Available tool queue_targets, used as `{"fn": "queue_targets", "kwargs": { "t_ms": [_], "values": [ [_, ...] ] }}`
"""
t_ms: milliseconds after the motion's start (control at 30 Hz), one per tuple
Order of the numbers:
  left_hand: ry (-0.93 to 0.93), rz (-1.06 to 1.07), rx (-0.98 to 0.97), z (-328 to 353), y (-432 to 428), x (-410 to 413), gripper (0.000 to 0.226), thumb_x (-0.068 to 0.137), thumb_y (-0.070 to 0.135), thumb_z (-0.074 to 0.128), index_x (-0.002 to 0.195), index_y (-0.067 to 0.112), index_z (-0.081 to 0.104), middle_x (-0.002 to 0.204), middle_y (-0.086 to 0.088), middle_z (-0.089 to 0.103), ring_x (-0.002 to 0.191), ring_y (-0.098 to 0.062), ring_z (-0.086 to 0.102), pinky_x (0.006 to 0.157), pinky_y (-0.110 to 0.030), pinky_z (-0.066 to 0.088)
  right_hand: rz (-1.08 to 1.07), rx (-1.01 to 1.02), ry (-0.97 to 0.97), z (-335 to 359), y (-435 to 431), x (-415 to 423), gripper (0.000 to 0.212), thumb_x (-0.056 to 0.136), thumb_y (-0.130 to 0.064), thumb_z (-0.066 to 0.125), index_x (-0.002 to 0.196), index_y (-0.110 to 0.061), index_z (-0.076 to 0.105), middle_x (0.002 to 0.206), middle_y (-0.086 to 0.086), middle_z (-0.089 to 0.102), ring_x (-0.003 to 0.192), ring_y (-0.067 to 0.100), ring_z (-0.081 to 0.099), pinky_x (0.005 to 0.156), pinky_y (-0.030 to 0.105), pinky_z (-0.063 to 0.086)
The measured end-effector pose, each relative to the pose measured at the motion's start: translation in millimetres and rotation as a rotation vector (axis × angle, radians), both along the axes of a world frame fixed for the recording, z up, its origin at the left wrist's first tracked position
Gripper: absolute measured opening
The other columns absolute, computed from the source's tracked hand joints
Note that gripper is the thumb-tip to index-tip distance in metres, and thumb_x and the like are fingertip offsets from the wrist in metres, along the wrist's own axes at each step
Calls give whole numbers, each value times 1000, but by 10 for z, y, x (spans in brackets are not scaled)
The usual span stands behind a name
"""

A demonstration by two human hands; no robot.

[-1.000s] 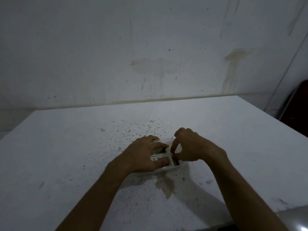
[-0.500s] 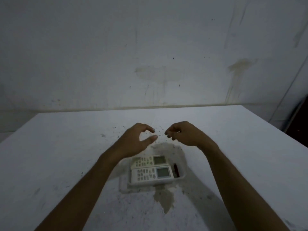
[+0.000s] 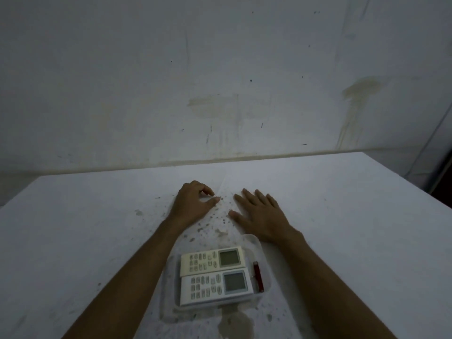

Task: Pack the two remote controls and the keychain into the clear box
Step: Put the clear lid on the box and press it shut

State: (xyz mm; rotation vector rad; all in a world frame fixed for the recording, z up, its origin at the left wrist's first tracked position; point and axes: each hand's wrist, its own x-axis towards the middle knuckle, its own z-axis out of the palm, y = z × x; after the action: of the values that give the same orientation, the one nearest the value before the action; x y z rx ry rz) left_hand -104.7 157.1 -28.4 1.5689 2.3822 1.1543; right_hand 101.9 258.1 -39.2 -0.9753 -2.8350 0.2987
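Clear box (image 3: 257, 245) near the table's (image 3: 73, 241) front edge, two remote controls (image 3: 212, 261) side by side inside, red keychain (image 3: 258, 277) along its right wall, left hand (image 3: 193, 204) loosely curled, empty, right hand (image 3: 260, 214) spread flat, both beyond the box.

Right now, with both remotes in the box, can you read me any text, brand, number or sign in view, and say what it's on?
No text can be read.
Upper remote: button markings too small and blurred; screen shows nothing readable.
Lower remote: the same, buttons blurred and screen unreadable.
Red keychain: no lettering can be made out.
Clear box, table and wall: only stains and specks, no writing.
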Motion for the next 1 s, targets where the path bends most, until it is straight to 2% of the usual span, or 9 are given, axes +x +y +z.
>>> {"fn": "queue_targets", "kwargs": {
  "t_ms": [300, 400, 467, 533, 667, 733, 833, 933, 1000],
  "values": [
    [34, 25, 91, -18, -29, 59, 17, 87, 27, 79, 84, 11, 74, 91, -4, 69, 88, -20, 64, 81, -41, 56, 4, 2, 90, -38, 65, 0, 78, 91, -78, 24, 157, -36, 27, 168, -6, 19, 156, 21, 12, 125, 47, 6],
    [-71, 90, 188, 53, -70, 41, 17, 91, 24, 75, 88, 7, 73, 94, -5, 69, 90, -20, 64, 86, -40, 55, 8, -51, 212, 41, 36, 32, 69, 93, -70, 40, 151, -32, 41, 161, -4, 39, 149, 20, 32, 122, 45, 19],
    [-187, 130, 299, 185, -151, 52, 18, 94, 25, 72, 92, 7, 71, 97, -5, 70, 93, -18, 65, 88, -37, 55, -26, -168, 462, 117, 4, 73, 59, 95, -57, 55, 145, -28, 50, 149, -3, 55, 137, 18, 49, 118, 43, 31],
    [-391, 157, 369, 375, -230, 66, 19, 96, 28, 69, 93, 10, 71, 95, -4, 74, 93, -17, 68, 84, -31, 54, -74, -221, 686, 179, -11, 108, 55, 95, -48, 61, 144, -25, 51, 145, -2, 58, 133, 17, 52, 116, 46, 36],
    [-1154, -54, 593, 752, -482, 154, 16, 98, 16, 65, 92, 1, 66, 95, -6, 74, 104, -32, 74, 95, -41, 58, -111, -227, 839, 363, -154, 81, 68, 96, -50, 58, 154, -24, 35, 159, 0, 40, 142, 16, 41, 118, 45, 35],
    [-1394, -160, 606, 865, -643, 190, 13, 99, 13, 63, 94, 2, 65, 97, -11, 69, 103, -37, 74, 91, -46, 60, -97, -283, 897, 515, -270, 70, 76, 95, -55, 57, 158, -28, 24, 164, -3, 30, 142, 11, 37, 114, 38, 34],
    [-1484, -256, 522, 940, -893, 253, 20, 99, 19, 62, 90, 2, 65, 93, -11, 70, 104, -32, 75, 83, -42, 63, -50, -392, 1035, 746, -475, 116, 69, 98, -53, 51, 158, -29, 25, 158, -10, 40, 133, 4, 47, 103, 23, 41],
    [-1473, -294, 472, 965, -1147, 315, 22, 99, 19, 60, 88, 1, 64, 91, -12, 71, 104, -31, 76, 82, -41, 63, -56, -264, 1155, 911, -703, 253, 40, 105, -33, 48, 142, -19, 51, 117, -11, 72, 111, 3, 65, 91, 16, 49],
    [-1420, -298, 454, 962, -1304, 349, 19, 103, 16, 55, 93, 0, 61, 95, -15, 70, 101, -33, 75, 84, -43, 63, -78, -214, 1173, 978, -865, 352, 28, 104, -24, 53, 130, -17, 61, 94, -9, 76, 92, 4, 70, 80, 18, 54]
  ]
}}
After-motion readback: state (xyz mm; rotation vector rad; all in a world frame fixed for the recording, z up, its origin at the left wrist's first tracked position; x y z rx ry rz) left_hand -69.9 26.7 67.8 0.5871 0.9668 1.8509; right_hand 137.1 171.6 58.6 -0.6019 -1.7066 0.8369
